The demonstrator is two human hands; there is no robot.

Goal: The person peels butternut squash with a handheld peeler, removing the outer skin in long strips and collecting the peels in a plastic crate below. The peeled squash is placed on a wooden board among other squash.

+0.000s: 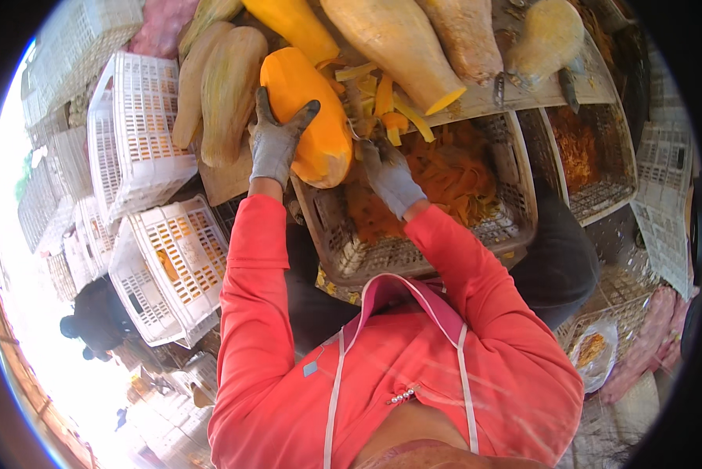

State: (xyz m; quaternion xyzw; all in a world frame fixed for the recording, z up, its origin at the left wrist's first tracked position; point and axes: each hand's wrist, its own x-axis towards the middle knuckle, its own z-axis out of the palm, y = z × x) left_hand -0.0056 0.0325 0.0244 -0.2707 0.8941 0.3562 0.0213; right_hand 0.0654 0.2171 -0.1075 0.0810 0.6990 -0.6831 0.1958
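A mostly peeled orange squash (310, 117) lies tilted at the board's near edge. Its near end keeps a pale patch. My left hand (277, 138), in a grey work glove with dark, soiled fingertips, grips its left side, thumb and fingers spread over the flesh. In my gloved right hand (389, 173) is a peeler (351, 130); its thin metal part touches or nearly touches the squash's right side, and my fingers hide the rest. Strips of peel (389, 108) lie just beyond that hand. Below is a plastic crate (356, 267) holding orange peelings (453, 176).
Unpeeled squashes (233, 97) lie left, and a cut-ended one (398, 47) lies ahead. A knife (568, 91) rests on the board (532, 99) at right. White crates (151, 117) stand left; another crate (603, 199) with shreds stands right. A person (101, 316) is at far left.
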